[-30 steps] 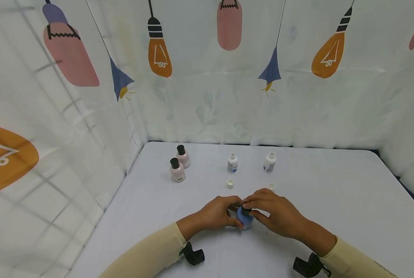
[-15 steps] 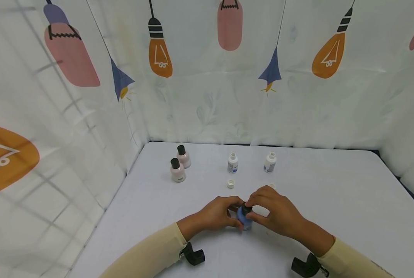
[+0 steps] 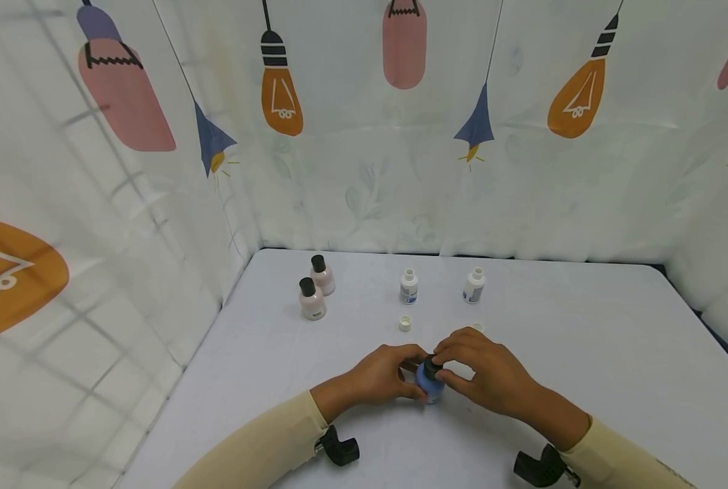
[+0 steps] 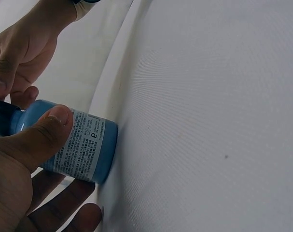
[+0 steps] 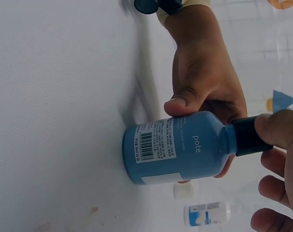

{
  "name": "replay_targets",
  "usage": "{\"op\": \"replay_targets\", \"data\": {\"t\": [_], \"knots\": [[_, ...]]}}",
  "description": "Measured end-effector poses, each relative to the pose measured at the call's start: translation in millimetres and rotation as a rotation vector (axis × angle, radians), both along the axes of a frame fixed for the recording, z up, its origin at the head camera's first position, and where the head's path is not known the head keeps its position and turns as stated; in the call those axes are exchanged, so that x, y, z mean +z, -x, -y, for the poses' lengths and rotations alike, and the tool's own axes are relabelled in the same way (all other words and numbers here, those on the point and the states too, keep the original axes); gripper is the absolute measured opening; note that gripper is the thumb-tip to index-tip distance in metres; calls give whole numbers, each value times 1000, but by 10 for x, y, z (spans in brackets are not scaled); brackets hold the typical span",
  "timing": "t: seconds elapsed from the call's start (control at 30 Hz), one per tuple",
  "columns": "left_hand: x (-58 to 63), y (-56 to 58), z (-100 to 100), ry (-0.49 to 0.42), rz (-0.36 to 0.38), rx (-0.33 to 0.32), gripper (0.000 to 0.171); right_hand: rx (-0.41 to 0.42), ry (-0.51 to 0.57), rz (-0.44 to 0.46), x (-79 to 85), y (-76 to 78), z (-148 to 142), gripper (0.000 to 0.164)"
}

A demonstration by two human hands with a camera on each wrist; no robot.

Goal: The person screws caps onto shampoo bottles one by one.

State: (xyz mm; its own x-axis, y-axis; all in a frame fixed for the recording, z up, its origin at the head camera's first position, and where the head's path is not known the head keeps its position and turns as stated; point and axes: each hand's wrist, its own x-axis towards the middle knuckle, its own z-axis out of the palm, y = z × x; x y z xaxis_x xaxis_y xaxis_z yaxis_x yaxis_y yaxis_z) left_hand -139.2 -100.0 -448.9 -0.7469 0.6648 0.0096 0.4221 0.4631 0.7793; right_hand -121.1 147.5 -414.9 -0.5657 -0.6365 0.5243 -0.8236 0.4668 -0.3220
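Observation:
A blue bottle (image 5: 185,145) with a black cap (image 5: 250,136) and a printed barcode label stands upright on the white table. My left hand (image 3: 381,375) grips its body from the left, thumb on the near side and fingers behind. From the right, my right hand (image 3: 492,372) pinches the black cap between thumb and fingers; in the right wrist view its other fingers are loosely bent beside the cap. The left wrist view shows the left thumb (image 4: 52,130) pressed on the bottle's label.
Two pale pink bottles (image 3: 312,303) with black caps stand at the back left. Two small uncapped white bottles (image 3: 409,288) stand farther back, each with a loose white cap (image 3: 405,323) in front. A printed curtain (image 3: 352,190) encloses the table (image 3: 584,353).
The right hand's fingers have shifted slightly on the black cap while still pinching it. The left hand and the blue bottle stay in place.

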Motion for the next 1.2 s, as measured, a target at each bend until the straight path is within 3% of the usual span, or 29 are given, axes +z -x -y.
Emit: {"op": "replay_targets", "data": {"t": [0.17, 0.33, 0.47, 0.7, 0.97, 1.2], "knots": [[2, -4, 4, -7, 0, -1, 52, 0, -18, 61, 2, -18, -14, 39], [0, -6, 8, -7, 12, 6, 52, 13, -23, 40, -9, -15, -11, 38], [0, -6, 7, -6, 16, 8, 52, -15, -19, 23, -6, -22, 5, 35], [8, -5, 2, -4, 11, 10, 52, -63, -55, 80, 22, -54, 1, 42], [8, -6, 4, -13, 1, 3, 52, -103, -76, 117, 31, -51, 18, 30], [22, -9, 6, -4, 4, 7, 51, -89, -83, 147, 49, -61, 16, 41]]}}
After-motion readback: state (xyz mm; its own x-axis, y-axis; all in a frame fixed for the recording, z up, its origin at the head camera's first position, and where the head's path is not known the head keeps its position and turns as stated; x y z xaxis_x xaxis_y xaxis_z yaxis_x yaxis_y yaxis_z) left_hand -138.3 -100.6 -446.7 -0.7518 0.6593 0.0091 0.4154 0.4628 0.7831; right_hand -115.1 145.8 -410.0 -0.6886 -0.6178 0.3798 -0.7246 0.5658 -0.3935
